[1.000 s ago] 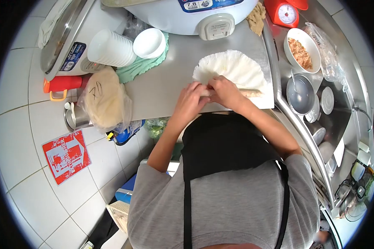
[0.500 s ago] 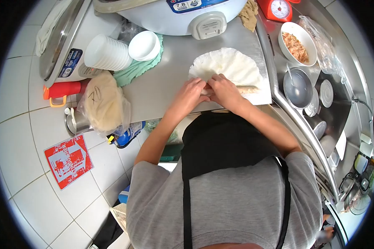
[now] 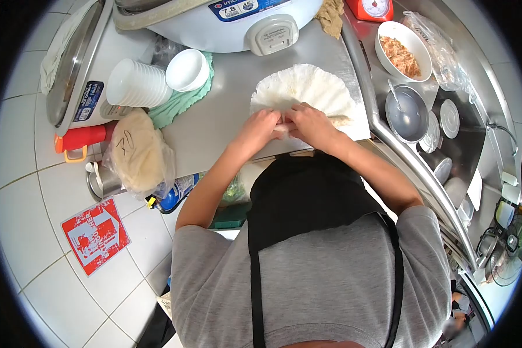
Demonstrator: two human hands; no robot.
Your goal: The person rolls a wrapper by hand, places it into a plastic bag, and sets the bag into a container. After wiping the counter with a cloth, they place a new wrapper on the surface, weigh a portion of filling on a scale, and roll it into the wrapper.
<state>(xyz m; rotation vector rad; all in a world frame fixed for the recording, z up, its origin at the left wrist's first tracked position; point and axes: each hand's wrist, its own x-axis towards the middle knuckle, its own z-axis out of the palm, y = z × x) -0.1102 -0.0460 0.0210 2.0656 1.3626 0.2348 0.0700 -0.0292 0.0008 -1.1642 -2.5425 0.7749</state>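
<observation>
A pile of thin, pale round wrappers [image 3: 304, 84] lies fanned out on the steel table. Along its near edge runs a long, narrow wrapper roll [image 3: 341, 121], its right end sticking out past my right hand. My left hand [image 3: 261, 129] has its fingers closed on the left part of this roll. Close beside it, my right hand [image 3: 311, 124] grips the middle, fingers bent over the top. The fingers hide much of the roll between them.
A bowl of orange-brown shredded filling [image 3: 400, 58] and a grey bowl with a spoon [image 3: 408, 116] stand to the right, below a red scale [image 3: 372, 8]. Stacked white bowls [image 3: 136, 84], a bagged wrapper stack [image 3: 136, 152] and large cookers [image 3: 226, 26] stand left and behind.
The whole view has shifted slightly to the left. Both hands stay on the roll, with small finger movements and a little more of the roll showing between them.
</observation>
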